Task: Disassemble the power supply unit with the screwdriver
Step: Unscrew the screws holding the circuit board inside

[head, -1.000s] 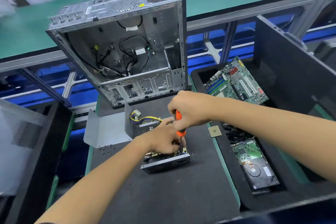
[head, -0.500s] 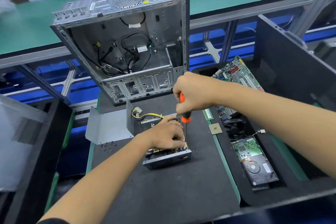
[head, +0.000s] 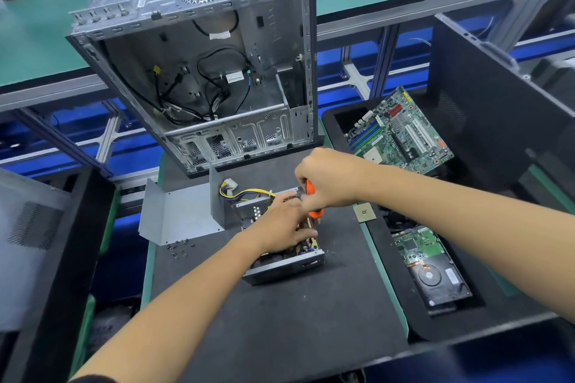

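Gripping hand: right hand has its fingers curled tight round the orange-handled screwdriver, holding it upright over the unit; only bits of orange handle show below and beside the fist, and the tip is hidden.
Steadying hand: left hand lies palm-down on the open top of the unit, fingers bent over its inner parts; whether they pinch anything I cannot tell.
Task thing: opened grey metal power supply unit sits on the black foam work mat, at the centre of the view, its near wall facing 6 o'clock and its circuit board partly covered by the left hand.
Wires: bundle of yellow and black wires with a white plug runs out of the unit toward 10 o'clock.
Cover: bent grey sheet-metal cover rests just beside the unit at 9 o'clock.
Screws: small dark loose screws lie scattered on the mat near the cover's near edge.
Case: gutted silver desktop computer case stands tilted at 12 o'clock, black cables inside.
Chip: small square gold-tinted processor chip lies on the mat at 3 o'clock of the unit.
Bin: black foam-lined bin at 3 o'clock holds a green motherboard at its far end and a hard drive with a green board nearer.
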`<control>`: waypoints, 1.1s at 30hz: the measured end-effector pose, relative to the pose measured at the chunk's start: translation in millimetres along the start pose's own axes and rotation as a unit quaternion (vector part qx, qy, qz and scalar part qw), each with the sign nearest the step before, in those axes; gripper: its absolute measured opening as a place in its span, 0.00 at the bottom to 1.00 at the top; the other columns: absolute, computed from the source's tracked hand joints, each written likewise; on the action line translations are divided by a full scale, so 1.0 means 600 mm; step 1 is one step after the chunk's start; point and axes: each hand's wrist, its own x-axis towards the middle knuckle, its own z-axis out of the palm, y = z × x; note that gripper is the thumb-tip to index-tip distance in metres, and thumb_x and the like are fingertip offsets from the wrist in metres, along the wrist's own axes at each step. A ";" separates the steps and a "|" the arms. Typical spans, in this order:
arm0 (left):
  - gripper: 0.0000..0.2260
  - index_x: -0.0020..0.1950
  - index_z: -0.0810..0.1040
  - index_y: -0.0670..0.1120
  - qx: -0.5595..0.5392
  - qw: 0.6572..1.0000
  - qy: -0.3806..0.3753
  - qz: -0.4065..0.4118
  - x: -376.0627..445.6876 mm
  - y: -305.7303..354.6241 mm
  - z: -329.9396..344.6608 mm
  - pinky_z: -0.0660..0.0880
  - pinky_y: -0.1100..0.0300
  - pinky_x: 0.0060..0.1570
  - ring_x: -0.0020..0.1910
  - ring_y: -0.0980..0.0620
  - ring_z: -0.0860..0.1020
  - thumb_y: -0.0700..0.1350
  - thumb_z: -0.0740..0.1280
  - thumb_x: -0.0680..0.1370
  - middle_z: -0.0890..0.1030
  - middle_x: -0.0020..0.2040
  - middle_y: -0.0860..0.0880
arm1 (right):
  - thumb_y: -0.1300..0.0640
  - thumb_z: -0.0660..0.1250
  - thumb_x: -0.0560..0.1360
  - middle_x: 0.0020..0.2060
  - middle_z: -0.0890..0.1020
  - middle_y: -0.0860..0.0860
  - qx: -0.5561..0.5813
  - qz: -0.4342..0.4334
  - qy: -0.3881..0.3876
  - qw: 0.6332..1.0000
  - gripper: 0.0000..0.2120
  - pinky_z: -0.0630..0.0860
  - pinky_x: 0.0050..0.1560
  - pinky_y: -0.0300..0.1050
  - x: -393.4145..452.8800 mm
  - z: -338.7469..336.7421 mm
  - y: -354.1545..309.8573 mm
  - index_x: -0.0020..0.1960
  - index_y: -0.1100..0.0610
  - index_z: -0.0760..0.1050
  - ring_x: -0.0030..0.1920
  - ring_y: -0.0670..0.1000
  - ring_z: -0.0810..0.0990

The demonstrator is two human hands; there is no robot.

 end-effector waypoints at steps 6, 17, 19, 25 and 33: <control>0.09 0.50 0.83 0.50 0.009 0.999 -0.032 0.006 0.006 -0.008 0.003 0.41 0.70 0.64 0.65 0.49 0.67 0.53 0.69 0.75 0.83 0.50 0.53 | 0.48 0.69 0.69 0.33 0.78 0.54 0.015 -0.002 0.000 1.000 0.14 0.72 0.35 0.46 -0.008 0.003 -0.002 0.39 0.60 0.78 0.43 0.56 0.76; 0.08 0.45 0.84 0.51 0.013 0.999 -0.043 0.029 0.006 -0.012 0.005 0.38 0.73 0.63 0.61 0.52 0.70 0.54 0.71 0.73 0.83 0.45 0.57 | 0.51 0.70 0.67 0.31 0.74 0.52 0.010 0.001 -0.025 1.000 0.10 0.75 0.37 0.48 -0.007 0.005 -0.004 0.37 0.58 0.75 0.40 0.57 0.76; 0.08 0.46 0.83 0.51 0.019 0.998 -0.045 0.031 0.005 -0.013 0.006 0.38 0.72 0.64 0.60 0.52 0.70 0.55 0.70 0.74 0.83 0.45 0.56 | 0.50 0.70 0.67 0.32 0.75 0.52 0.008 0.001 -0.030 1.000 0.10 0.75 0.37 0.48 -0.007 0.004 -0.005 0.37 0.57 0.75 0.41 0.57 0.77; 0.09 0.46 0.82 0.48 0.004 0.999 -0.014 0.041 0.002 -0.014 0.009 0.42 0.71 0.65 0.57 0.53 0.71 0.53 0.72 0.72 0.82 0.43 0.57 | 0.52 0.69 0.65 0.36 0.79 0.58 -0.010 -0.004 -0.028 1.000 0.12 0.68 0.32 0.45 -0.005 0.008 -0.009 0.40 0.61 0.77 0.42 0.60 0.79; 0.11 0.49 0.82 0.47 0.017 0.999 -0.010 0.037 0.000 -0.012 0.011 0.44 0.68 0.66 0.60 0.54 0.69 0.53 0.72 0.73 0.81 0.46 0.54 | 0.53 0.68 0.66 0.32 0.76 0.56 -0.018 -0.009 -0.030 0.999 0.11 0.73 0.35 0.48 -0.008 0.003 -0.016 0.40 0.62 0.76 0.40 0.59 0.77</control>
